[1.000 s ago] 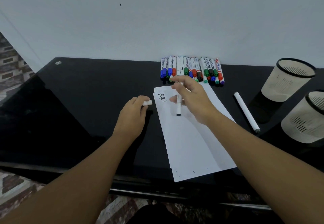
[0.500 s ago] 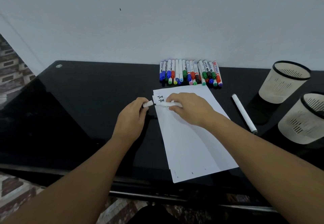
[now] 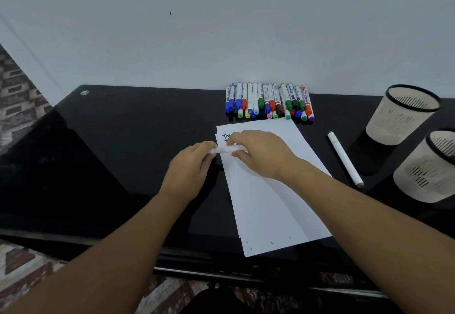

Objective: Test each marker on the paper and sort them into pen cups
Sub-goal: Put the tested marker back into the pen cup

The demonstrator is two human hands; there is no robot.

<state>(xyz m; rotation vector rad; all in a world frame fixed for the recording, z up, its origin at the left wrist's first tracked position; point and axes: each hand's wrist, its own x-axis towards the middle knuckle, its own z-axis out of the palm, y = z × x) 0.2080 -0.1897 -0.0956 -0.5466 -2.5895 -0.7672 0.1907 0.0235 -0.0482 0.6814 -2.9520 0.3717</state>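
Over the top left corner of the paper (image 3: 270,190): white marker (image 3: 227,149) lying level, gripped by right hand (image 3: 261,152), cap end pinched by left hand (image 3: 190,166). On the bench (image 3: 123,153).

The white sheet of paper (image 3: 270,190) on top of the stack has black handwriting in its top left corner. The first word looks like "Tes" or "Test", and the right hand (image 3: 258,152) covers its end. A second line starts just below it with a "T", and the rest is hidden under the hand. The row of coloured markers (image 3: 269,102) by the wall has printed labels on the white barrels, too small to read.
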